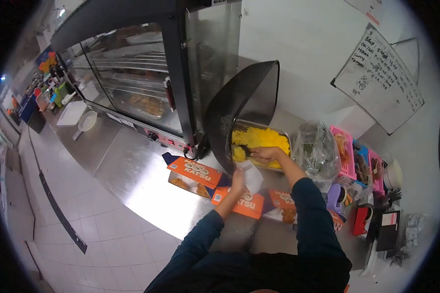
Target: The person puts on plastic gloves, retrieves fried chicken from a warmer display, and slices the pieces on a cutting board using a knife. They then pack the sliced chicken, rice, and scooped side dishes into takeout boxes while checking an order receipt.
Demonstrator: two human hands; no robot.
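Note:
My right hand [265, 155] is closed around the handle of a dark serving spoon [245, 149]. The spoon is in the yellow rice [263, 137], at the near left of a rectangular metal pan [290, 148]. A lump of rice lies at the spoon's end. Just below the pan, my left hand [237, 181] is closed on a white paper-like piece [252, 177]; whether it is a bag or a sheet I cannot tell. Beneath that hand sits an orange takeaway box [252, 202]. A large black curved lid [239, 95] rises over the pan's left side.
A glass-fronted heated display cabinet [132, 73] stands to the left. More open orange boxes [194, 168] with fried pieces lie along the counter's front. On the right are a clear plastic bag [318, 149], pink baskets [344, 152] and a red-and-black device [362, 219]. A whiteboard [379, 78] hangs behind.

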